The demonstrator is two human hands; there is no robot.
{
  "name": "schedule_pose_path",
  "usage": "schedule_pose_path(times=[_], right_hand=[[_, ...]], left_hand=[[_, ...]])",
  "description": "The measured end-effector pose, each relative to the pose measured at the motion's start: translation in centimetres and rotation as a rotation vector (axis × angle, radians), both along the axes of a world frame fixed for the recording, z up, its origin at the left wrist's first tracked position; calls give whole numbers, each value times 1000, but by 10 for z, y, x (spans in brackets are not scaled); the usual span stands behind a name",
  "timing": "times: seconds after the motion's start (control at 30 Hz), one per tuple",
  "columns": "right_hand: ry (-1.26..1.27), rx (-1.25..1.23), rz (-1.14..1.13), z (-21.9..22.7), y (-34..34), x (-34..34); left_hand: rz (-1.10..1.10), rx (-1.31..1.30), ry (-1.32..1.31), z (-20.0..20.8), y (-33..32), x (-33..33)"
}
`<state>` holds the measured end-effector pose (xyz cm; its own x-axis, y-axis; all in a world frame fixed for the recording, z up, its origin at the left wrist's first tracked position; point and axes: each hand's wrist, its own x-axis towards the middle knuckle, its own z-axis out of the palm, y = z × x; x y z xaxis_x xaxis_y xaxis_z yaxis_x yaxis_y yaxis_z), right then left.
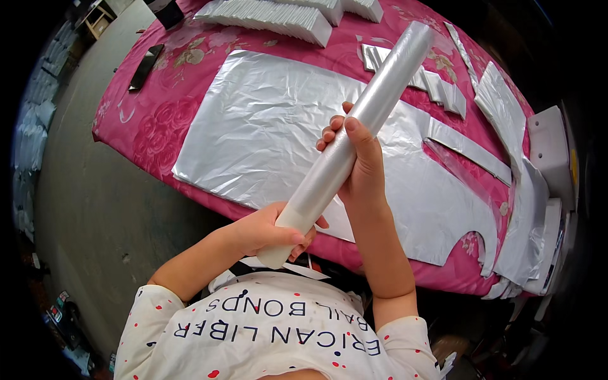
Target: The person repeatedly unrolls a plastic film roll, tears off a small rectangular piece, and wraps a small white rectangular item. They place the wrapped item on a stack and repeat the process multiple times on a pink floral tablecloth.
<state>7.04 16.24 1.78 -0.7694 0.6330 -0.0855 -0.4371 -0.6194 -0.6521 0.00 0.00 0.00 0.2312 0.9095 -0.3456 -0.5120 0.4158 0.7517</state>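
A long roll of translucent plastic film (392,69) slants up and to the right across the view, held in both hands above the table. My left hand (278,231) wraps round its lower end. Further up, my right hand (358,149) grips the roll near its middle, thumb on top and fingertips curled round the far side. Beneath lies a flat stack of silvery plastic sheets (247,107), wrinkled on top, with a curved cutout at its right end. A folded silvery strip (472,152) rests on the stack's right part.
The table wears a pink flowered cloth (152,145). Rows of folded white packets (266,22) line its far edge; smaller folded pieces (443,92) lie behind the roll. A dark phone-like object (146,67) sits far left. Loose film (522,221) and a white container (552,149) are at right.
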Motion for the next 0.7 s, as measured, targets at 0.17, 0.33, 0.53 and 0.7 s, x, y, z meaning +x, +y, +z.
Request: schedule_pose_path(times=[0.17, 0.33, 0.53, 0.7], right_hand=[[-235, 27, -55, -26, -11, 20], [-220, -70, -77, -46, 13, 28], [-425, 114, -284, -67, 114, 59], [-750, 436, 11, -48, 134, 85]], left_hand=[[338, -27, 276, -7, 17, 21], [156, -276, 185, -18, 2, 10], [-17, -350, 84, -33, -49, -5], [-33, -404, 78, -42, -63, -5]])
